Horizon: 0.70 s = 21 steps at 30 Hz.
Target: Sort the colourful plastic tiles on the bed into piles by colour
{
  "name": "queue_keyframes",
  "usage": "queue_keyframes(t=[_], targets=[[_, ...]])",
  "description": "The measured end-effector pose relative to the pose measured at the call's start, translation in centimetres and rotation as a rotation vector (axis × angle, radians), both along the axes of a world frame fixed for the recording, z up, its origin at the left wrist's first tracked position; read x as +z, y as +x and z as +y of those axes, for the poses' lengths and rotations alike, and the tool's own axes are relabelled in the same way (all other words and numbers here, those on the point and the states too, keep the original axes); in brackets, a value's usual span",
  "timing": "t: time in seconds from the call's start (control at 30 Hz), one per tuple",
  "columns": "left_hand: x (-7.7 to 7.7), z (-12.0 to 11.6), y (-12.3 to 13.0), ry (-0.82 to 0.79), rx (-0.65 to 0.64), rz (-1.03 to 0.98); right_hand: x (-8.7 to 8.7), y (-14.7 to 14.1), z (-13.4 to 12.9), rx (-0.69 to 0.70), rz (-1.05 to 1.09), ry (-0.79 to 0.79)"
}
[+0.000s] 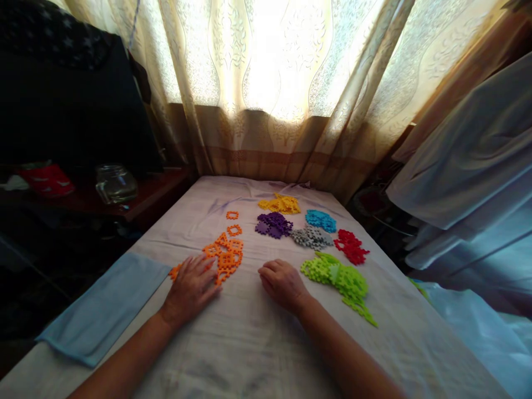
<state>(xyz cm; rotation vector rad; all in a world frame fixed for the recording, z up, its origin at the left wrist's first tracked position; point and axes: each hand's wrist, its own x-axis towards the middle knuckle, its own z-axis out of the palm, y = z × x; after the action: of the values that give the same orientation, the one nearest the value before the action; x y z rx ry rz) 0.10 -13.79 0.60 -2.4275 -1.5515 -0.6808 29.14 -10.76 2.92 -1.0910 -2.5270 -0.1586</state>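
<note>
fingers of the left hand (192, 289) lie spread on orange pieces (226, 259) at eleven o'clock; the right hand's (284, 284) curl together, green pieces (338, 277) at their three o'clock.

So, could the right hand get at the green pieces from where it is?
Probably yes: the right hand rests just beside the green pieces, with only bare sheet between them and nothing seen covering the pile.
</note>
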Motion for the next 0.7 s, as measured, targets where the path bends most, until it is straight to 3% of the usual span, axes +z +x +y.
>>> queue_keyframes(t=[0.17, 0.33, 0.43, 0.53, 0.7], targets=[[-0.5, -1.3, 1.1, -0.022, 0.11, -0.009, -1.0, -2.6, 0.2, 0.01, 0.027, -0.095], [-0.2, -0.8, 2.3, 0.003, 0.057, -0.074, -3.0, -0.9, 0.8, -0.128, 0.439, -0.138], [0.5, 0.9, 4.5, 0.013, 0.018, -0.104, -3.3, 0.4, 1.7, -0.264, 0.712, -0.179], [1.0, 3.4, 7.7, -0.004, 0.011, -0.123, -3.1, 1.1, 2.4, -0.35, 0.847, -0.239], [-0.1, 6.4, 12.1, -0.02, 0.023, -0.153, -2.9, 1.2, 2.5, -0.373, 0.943, -0.28]])
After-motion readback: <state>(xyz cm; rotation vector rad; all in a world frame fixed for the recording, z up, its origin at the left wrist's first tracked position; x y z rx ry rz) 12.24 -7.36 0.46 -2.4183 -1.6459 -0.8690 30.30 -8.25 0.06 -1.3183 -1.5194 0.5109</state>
